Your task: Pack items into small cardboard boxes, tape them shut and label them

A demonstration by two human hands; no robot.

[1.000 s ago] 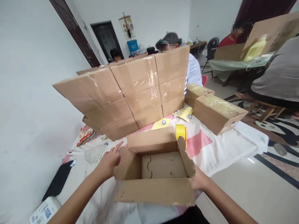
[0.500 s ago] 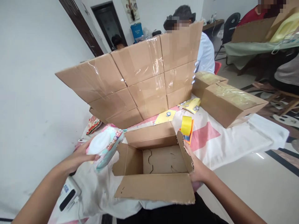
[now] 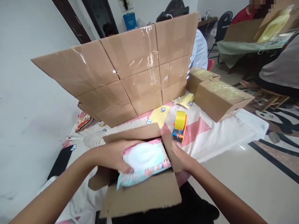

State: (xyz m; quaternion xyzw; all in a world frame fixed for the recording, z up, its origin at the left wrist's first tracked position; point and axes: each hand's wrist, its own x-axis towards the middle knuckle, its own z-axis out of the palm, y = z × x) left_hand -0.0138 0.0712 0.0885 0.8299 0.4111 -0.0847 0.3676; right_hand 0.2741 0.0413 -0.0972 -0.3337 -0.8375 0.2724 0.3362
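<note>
In my left hand is a pack of wet wipes, pink and light blue with a white lid on top. It sits at the mouth of an open cardboard box, covering most of the opening. My right hand grips the box at its right side, around the side flap; some of its fingers are hidden. Beyond the right hand a tape dispenser with a yellow roll stands on the patterned cloth.
A tall taped cardboard panel stands across the back. Two sealed boxes sit at the right. A snack packet and a white perforated item lie at the left. A person in a light blue top is behind the panel.
My left hand has carried the wipes pack rightward from beside the box to over its opening. My right hand still holds the box's right side. The view has shifted slightly.
</note>
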